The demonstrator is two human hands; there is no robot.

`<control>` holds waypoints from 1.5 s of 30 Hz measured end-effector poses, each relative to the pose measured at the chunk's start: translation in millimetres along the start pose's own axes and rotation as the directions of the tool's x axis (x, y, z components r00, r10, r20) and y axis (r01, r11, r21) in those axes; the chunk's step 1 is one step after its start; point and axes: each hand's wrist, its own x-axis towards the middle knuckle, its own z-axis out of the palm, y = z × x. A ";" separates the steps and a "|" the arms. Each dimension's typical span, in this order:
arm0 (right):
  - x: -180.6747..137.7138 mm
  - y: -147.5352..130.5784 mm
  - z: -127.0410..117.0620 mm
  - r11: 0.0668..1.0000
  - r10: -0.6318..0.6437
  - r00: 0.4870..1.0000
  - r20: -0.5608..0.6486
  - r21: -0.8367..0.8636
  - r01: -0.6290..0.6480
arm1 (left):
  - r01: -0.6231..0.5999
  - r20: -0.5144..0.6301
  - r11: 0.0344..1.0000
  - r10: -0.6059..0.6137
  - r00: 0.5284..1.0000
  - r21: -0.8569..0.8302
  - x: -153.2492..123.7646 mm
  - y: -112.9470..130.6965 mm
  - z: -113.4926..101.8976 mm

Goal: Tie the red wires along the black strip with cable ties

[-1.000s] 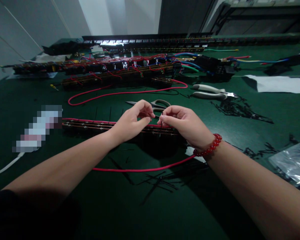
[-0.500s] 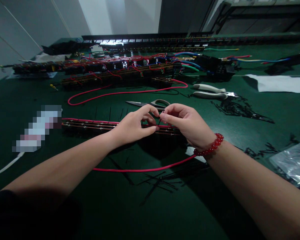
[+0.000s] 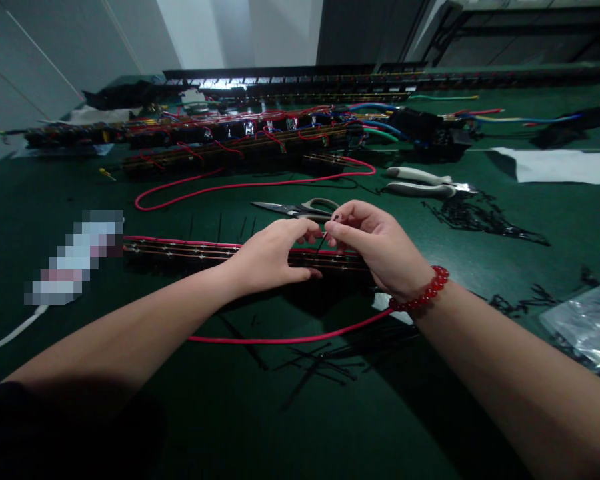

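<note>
A long black bar assembly (image 3: 190, 248) with thin copper-coloured rods and a red cable along its far edge lies across the bench in front of me. My left hand (image 3: 275, 257) rests over its middle, thumb on the near side and fingers on the far side, spread apart. Just right of it, my right hand (image 3: 367, 240), below which a red bead bracelet (image 3: 423, 291) circles the wrist, pinches a thin black cable tie (image 3: 322, 243) slanting down to the bar. Several more ties stick up from the bar's far side. Scissors (image 3: 277, 208) lie just beyond my hands.
Grey-handled cutting pliers (image 3: 420, 183) lie at right, near a heap of black tie offcuts (image 3: 480, 220). Loose cable ties (image 3: 320, 363) and a red cable (image 3: 280, 341) lie nearest me. Wired assemblies (image 3: 230, 130) fill the back. A plastic bag (image 3: 590, 323) sits at right.
My left fingers and thumb have opened wider, away from the tie. My right hand has shifted slightly up, keeping the cable tie pinched.
</note>
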 end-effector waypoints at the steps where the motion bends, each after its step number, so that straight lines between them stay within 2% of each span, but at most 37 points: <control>1: -0.2 -0.4 0.2 1.000 0.005 1.000 -0.008 0.001 -0.005 | 0.013 0.020 1.000 -0.013 1.000 0.026 0.0 0.1 0.3; 14: 0.2 0.5 0.1 0.998 0.021 0.994 -0.109 0.058 -0.015 | 0.064 0.039 0.995 -0.067 0.997 0.076 -0.8 2.8 -1.8; 21: 0.9 1.1 -0.2 1.000 0.012 0.993 -0.116 0.030 -0.009 | 0.019 0.053 0.986 -0.028 0.998 0.165 -1.5 2.4 -2.6; 29: -0.3 -1.3 -0.2 1.000 0.008 0.999 -0.050 -0.015 -0.009 | 0.008 0.045 0.989 -0.014 0.999 0.149 -2.1 0.6 -1.2; 36: -0.6 -1.8 -1.3 0.994 0.006 0.998 0.060 -0.110 0.001 | 0.013 0.037 0.990 -0.018 0.999 0.140 -1.8 1.9 -1.1; 40: -0.8 -2.8 -2.1 0.975 -0.033 0.991 0.129 -0.215 0.061 | 0.004 0.037 0.989 -0.010 0.999 0.150 -1.5 1.4 -0.5; 45: -0.7 -7.0 -3.4 0.907 -0.058 0.973 0.222 -0.396 0.145 | -0.011 0.048 0.985 0.003 0.999 0.170 -1.1 0.2 -0.2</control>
